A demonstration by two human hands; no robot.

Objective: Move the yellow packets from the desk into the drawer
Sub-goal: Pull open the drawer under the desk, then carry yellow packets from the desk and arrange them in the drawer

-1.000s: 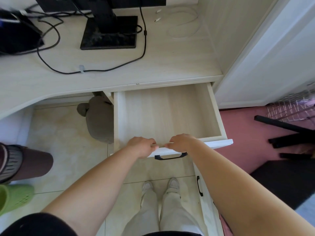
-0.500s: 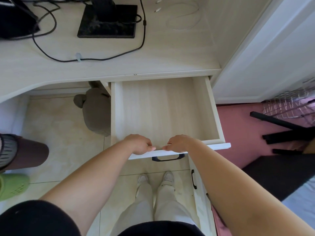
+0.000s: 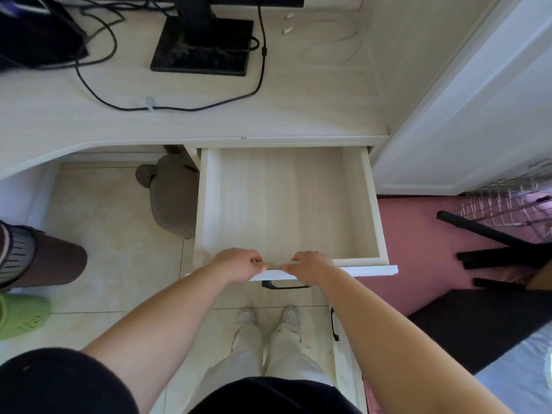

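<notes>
both hands sit side by side on the front edge of the drawer (image 3: 373, 204), which stands open under the desk (image 3: 209, 121). the left hand (image 3: 239, 264) has its fingers (image 3: 255, 260) curled close together over the front panel's top edge, and the right hand (image 3: 310, 265) grips the same way, its fingers (image 3: 294, 262) bunched. the two hands are near but apart. the right wrist covers part of the black handle (image 3: 283, 285). the monitor stand (image 3: 203, 52) is cut off at the top. where the yellow packets lie cannot be told.
</notes>
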